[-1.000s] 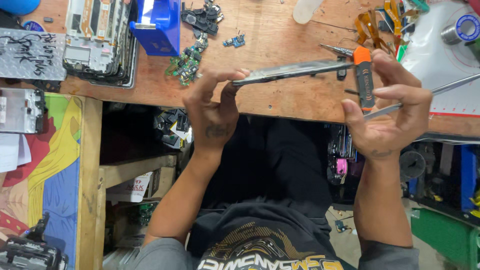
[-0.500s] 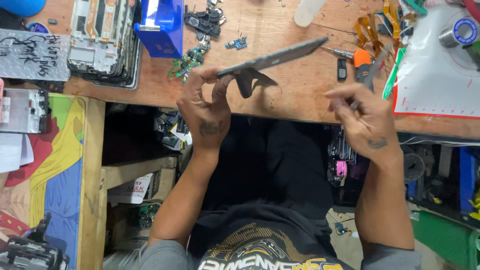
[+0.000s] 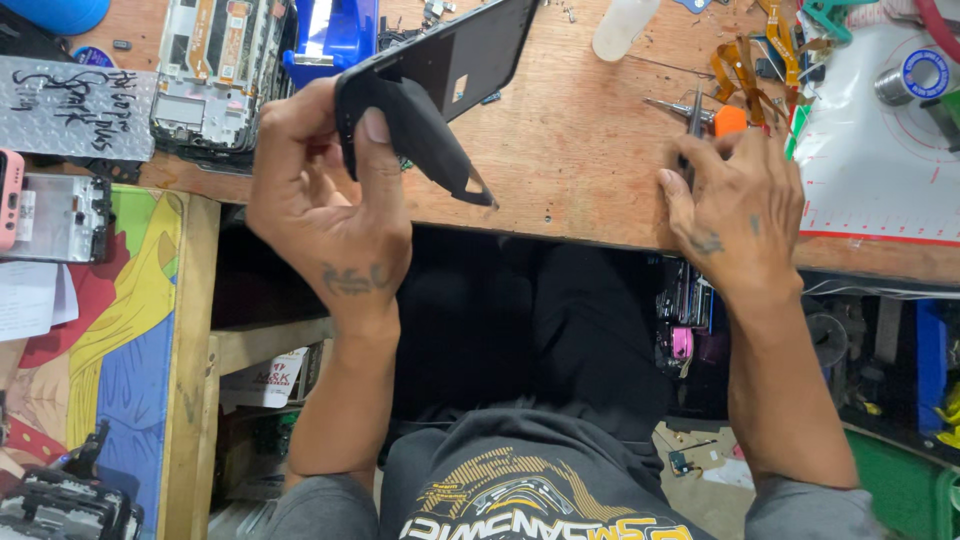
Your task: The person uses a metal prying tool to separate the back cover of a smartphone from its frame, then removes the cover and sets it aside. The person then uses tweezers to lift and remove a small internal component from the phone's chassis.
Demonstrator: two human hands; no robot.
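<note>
One black phone panel (image 3: 455,55), tilted, film flap peeling: your left hand (image 3: 325,205) clamps it. One orange-handled screwdriver (image 3: 700,115) on the table (image 3: 570,160): your right hand (image 3: 735,205) grips it.

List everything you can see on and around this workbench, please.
phone panel: one, black, lifted over the bench in the left hand, a dark flap peeling off its near end
screwdriver: one, orange handle, on the bench under the right fingertips
workbench: one, bare brown wood
phone frame: one, grey, stripped, far left
blue bin: one, behind the panel
white mat: one, red-edged, far right
tape roll: one, on the mat
left hand: grip closed on the panel
right hand: fingertips on the screwdriver
</note>
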